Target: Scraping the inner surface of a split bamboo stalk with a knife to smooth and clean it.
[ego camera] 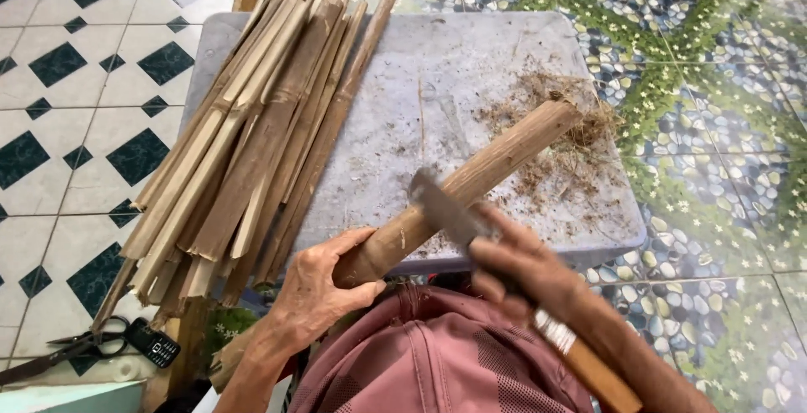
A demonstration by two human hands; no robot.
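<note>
Two bare hands work a round brown bamboo stick (471, 182) over a grey, scuffed plastic work board (471, 60). The left hand (324, 291) is wrapped firmly around the stick's near end, while the far end rests on the board among loose brown shavings (580, 140). The right hand (521, 266), blurred with motion, is closed on the wooden handle (593, 371) of a dark-bladed knife (441, 207), whose blade lies against the stick about midway, just beyond the left thumb. A bundle of split bamboo strips (252, 136) lies fanned across the board's left side, overhanging its near edge. Black-handled scissors (76, 346) and a small black keypad phone (151, 344) lie on the tiled floor (67, 85) at lower left.

Judging from how near the blade sits to the left thumb, a slip toward the body could cut that hand; a knot in the stick or a skidding far end on the littered board would cause it. The overhanging strips could also tip off if bumped.
</note>
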